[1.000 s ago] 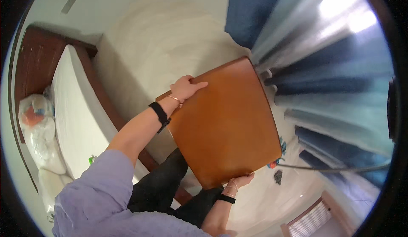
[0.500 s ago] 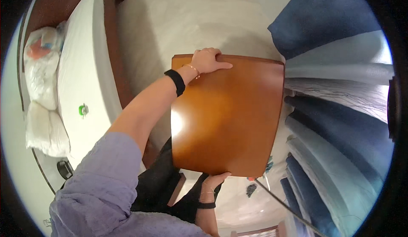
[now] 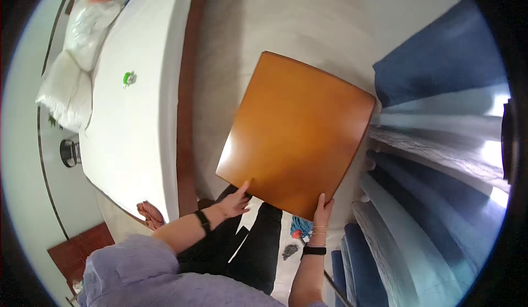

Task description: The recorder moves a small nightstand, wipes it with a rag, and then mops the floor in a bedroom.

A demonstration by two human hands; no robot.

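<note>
A glossy brown wooden tabletop [image 3: 300, 133] with slightly bowed edges lies turned at an angle in front of me; whatever is under it is hidden. My right hand [image 3: 323, 210] grips its near edge toward the right corner, thumb and fingers up against the wood. At the near edge toward the left corner is my left hand [image 3: 235, 199], fingers apart and one fingertip at the rim. Whether it bears on the wood I cannot tell.
A bed with a white mattress [image 3: 135, 92] and dark wooden side rail [image 3: 186, 109] runs along the left. Blue curtains [image 3: 423, 208] hang on the right. By my feet are a blue stringy mop head [image 3: 301, 227], a thin pole [image 3: 336, 290] and a dark grey clump [image 3: 290, 251].
My left hand has left the far edge and come back to the near edge. The tabletop has turned clockwise, and my right hand now holds it nearer its right corner. The view has shifted.
</note>
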